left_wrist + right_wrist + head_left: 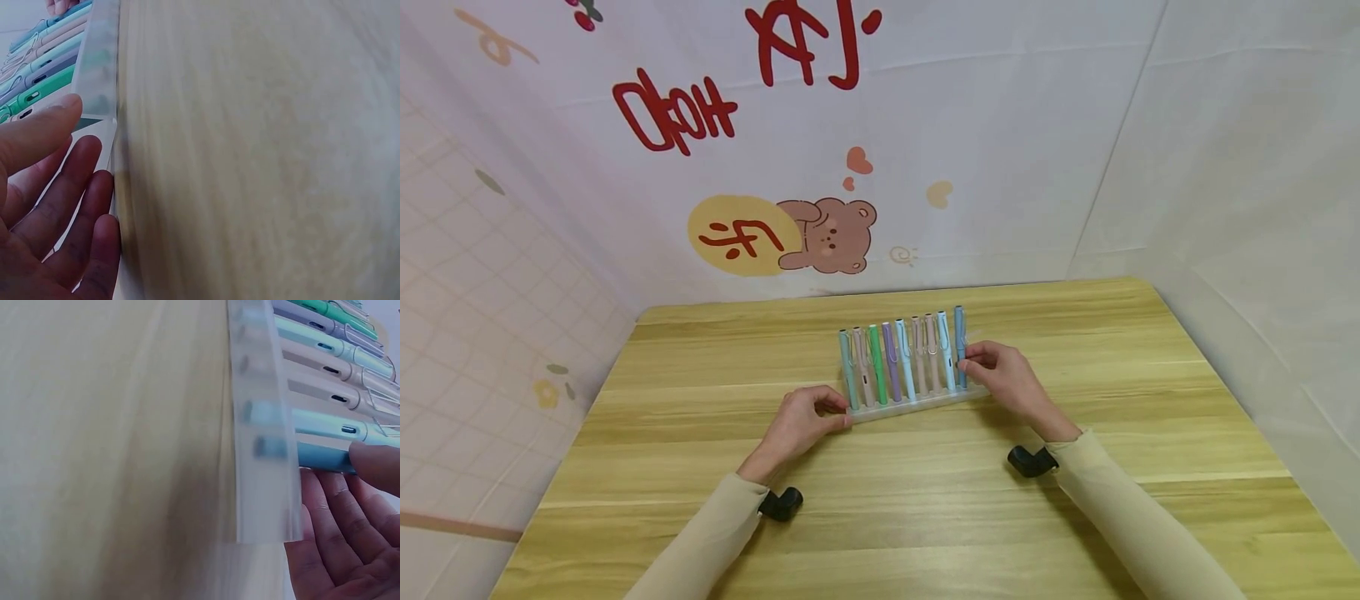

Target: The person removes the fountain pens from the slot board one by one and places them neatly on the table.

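Pens point(891, 360) in soft pastels and one bright green, nine in all, stand in a row in a long, frosted holder point(910, 408) on a wood-grain table point(880, 517). Nearest the head camera, two pale, smooth-knit sleeves point(711, 529) reach forward, a chunky black fitting point(782, 504) at each wrist. Ahead of the cuffs, the left hand point(802, 419) pinches the holder's left end, its thumb and bent fingers set only narrowly apart at the corner; the right hand point(1011, 379) grips the blue pen point(960, 333) at the right end of the row, thumb and fingertips closed on its slim barrel. The left wrist view alone shows the thumb laid along the holder's corner and the other fingers curving beside it with gaps between. The right wrist view reveals lower pen ends blurred through the cloudy, square-edged bar, and dark oval windows cut in several barrels. Looped wire clips run down the caps. Farthest off, and seen whole only from the head, hangs a creased white cloth backdrop point(1000, 125) printed with red brush-like characters, hearts and a round-eared brown bear point(842, 237) beside a yellow disc.
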The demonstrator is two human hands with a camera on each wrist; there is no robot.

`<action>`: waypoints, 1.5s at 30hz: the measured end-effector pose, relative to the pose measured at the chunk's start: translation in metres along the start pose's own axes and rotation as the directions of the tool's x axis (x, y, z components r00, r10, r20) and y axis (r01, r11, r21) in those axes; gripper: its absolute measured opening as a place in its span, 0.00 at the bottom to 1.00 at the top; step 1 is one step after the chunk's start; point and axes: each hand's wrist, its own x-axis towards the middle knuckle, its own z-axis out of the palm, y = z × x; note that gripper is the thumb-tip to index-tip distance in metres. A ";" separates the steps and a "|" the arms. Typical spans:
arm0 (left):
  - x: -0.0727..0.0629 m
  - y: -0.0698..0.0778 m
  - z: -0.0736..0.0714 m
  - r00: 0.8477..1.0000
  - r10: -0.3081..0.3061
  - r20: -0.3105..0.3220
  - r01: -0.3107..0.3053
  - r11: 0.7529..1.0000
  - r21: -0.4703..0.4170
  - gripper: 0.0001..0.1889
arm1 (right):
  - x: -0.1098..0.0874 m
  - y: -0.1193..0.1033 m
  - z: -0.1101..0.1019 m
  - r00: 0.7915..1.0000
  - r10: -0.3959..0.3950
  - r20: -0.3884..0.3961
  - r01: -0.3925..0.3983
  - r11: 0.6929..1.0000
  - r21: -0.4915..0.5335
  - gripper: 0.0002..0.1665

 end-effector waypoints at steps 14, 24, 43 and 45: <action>-0.001 0.000 0.002 1.000 -0.030 -0.005 0.030 0.999 -0.016 0.07 | -0.004 -0.017 -0.009 0.994 -0.029 -0.102 0.035 0.998 0.051 0.19; -0.001 0.001 0.002 1.000 -0.030 -0.009 0.030 0.999 -0.025 0.07 | -0.012 -0.021 -0.024 0.991 -0.030 -0.128 0.047 0.990 0.132 0.24; -0.003 -0.003 0.002 0.999 -0.039 0.008 0.040 0.998 -0.055 0.07 | -0.033 -0.014 -0.053 0.981 -0.015 -0.193 0.031 0.996 0.079 0.25; -0.002 -0.004 0.002 0.999 -0.037 0.010 0.037 0.997 -0.060 0.07 | -0.035 -0.011 -0.057 0.980 -0.016 -0.198 0.034 0.995 0.092 0.25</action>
